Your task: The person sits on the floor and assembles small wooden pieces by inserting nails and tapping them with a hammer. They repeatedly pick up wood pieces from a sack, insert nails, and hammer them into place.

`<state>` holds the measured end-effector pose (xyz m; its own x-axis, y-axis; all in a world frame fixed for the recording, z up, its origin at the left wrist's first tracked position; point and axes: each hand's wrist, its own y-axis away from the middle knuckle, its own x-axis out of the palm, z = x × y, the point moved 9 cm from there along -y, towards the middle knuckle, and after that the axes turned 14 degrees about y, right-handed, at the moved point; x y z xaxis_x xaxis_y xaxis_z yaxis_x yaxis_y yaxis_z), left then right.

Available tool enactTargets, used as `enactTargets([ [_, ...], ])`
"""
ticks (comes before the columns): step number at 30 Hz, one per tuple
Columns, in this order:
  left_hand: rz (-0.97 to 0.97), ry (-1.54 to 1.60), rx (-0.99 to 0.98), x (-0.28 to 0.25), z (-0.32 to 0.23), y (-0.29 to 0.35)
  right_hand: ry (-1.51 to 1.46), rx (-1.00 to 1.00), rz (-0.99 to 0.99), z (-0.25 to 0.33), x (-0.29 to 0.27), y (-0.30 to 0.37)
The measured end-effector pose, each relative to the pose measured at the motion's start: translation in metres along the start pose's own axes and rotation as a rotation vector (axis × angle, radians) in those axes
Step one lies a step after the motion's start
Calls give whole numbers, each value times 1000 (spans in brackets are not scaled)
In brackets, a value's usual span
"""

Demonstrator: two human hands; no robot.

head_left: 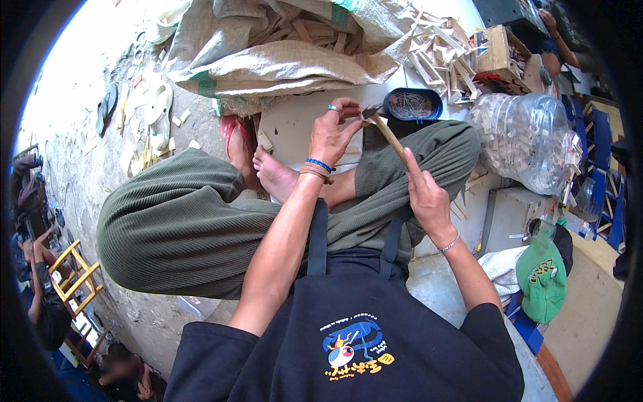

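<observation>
My right hand [429, 201] is closed round the wooden handle of a hammer [390, 137], index finger laid along it. The hammer's dark head is by the fingertips of my left hand [331, 136], over a pale board [288, 124] in front of my crossed legs. Thumb and fingers of the left hand are bent together around something small and pale, too small to make out. Just right of the hammer head, a blue oval container [414, 105] holds many thin nails.
A woven sack [268, 74] with wood pieces lies ahead. Wood strips [442, 57] are heaped to its right, near a wooden box [499, 57] and a large clear plastic bottle [522, 144]. A green cap [541, 281] is at the right. Sandals [159, 115] lie left; other people sit beyond.
</observation>
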<state>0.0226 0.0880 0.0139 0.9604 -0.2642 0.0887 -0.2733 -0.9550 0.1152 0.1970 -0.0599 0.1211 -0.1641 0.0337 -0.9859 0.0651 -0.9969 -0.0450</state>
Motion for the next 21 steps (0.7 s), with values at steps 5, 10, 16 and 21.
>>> enactTargets([
  [5,6,9,7,1,1,1,-25,22,-7,-4,-2,-1],
  [10,10,2,4,1,-1,0,-69,-5,-97,2,-8,-2],
  [16,7,-15,18,0,-1,2,-42,-26,-94,6,-10,-4],
  [21,2,40,-4,1,2,-1,-98,-27,-138,6,-17,-9],
])
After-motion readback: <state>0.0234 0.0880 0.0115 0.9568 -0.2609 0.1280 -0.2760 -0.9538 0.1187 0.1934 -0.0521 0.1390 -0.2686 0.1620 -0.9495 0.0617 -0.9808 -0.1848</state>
